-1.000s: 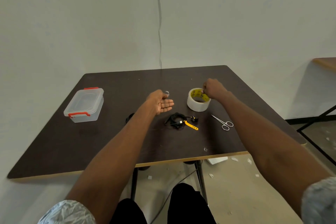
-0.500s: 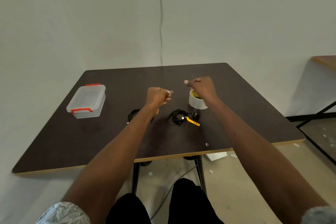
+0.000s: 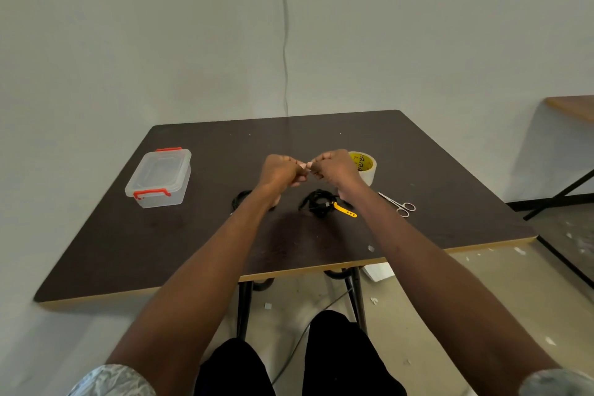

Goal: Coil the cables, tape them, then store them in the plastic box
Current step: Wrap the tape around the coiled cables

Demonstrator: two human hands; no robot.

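My left hand (image 3: 280, 170) and my right hand (image 3: 334, 167) meet above the table's middle, fingertips pinching a small clear piece of tape (image 3: 307, 168) between them. Below them lies a coiled black cable (image 3: 318, 202) with a yellow strap (image 3: 345, 210). A second black cable (image 3: 240, 198) lies partly hidden under my left forearm. The tape roll (image 3: 364, 167) with a yellow core stands just right of my right hand. A clear plastic box (image 3: 159, 177) with red latches sits shut at the left.
Small scissors (image 3: 398, 204) lie right of the strapped cable on the dark table (image 3: 160, 244). A tape scrap (image 3: 371, 248) lies near the front edge. A wall cable (image 3: 284, 42) hangs behind. Another table's corner (image 3: 572, 106) shows at the right.
My right hand left the tape roll and moved left. My left hand closed its fingers. Both hands now meet and pinch the tape piece between them.
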